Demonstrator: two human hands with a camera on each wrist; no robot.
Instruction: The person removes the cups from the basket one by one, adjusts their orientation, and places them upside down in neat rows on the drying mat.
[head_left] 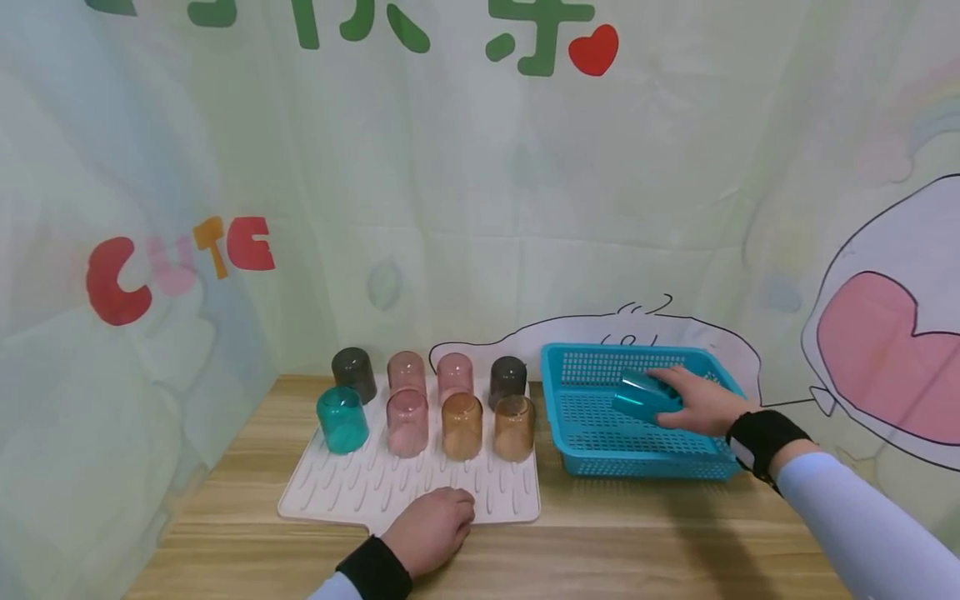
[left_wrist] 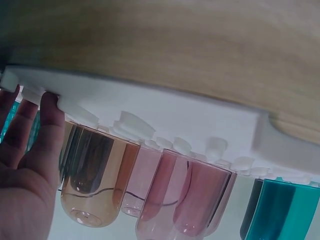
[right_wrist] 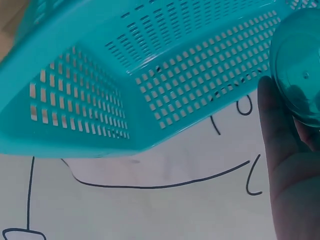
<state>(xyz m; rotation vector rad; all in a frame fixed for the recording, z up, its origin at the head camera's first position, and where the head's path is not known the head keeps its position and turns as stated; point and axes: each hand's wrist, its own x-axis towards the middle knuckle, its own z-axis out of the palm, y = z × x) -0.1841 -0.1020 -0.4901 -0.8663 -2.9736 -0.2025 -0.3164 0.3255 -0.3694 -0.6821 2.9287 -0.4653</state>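
Note:
My right hand (head_left: 708,404) grips a clear teal cup (head_left: 643,396), which lies tilted inside the blue plastic basket (head_left: 645,468). In the right wrist view the cup's round end (right_wrist: 302,65) shows beside my fingers. The left hand (head_left: 429,532) rests at the near edge of a white ridged drying board (head_left: 337,492), its fingertips touching the ridges in the left wrist view. Upside-down cups stand on the board in two rows: a teal cup (head_left: 342,421), pink cups (head_left: 407,425), amber cups (head_left: 461,429) and dark grey cups (head_left: 508,379).
The wooden table (head_left: 247,500) carries the board at left and the basket just to its right, a narrow gap between them. A printed curtain (head_left: 480,208) hangs directly behind both. Several cups stand close together toward the board's back.

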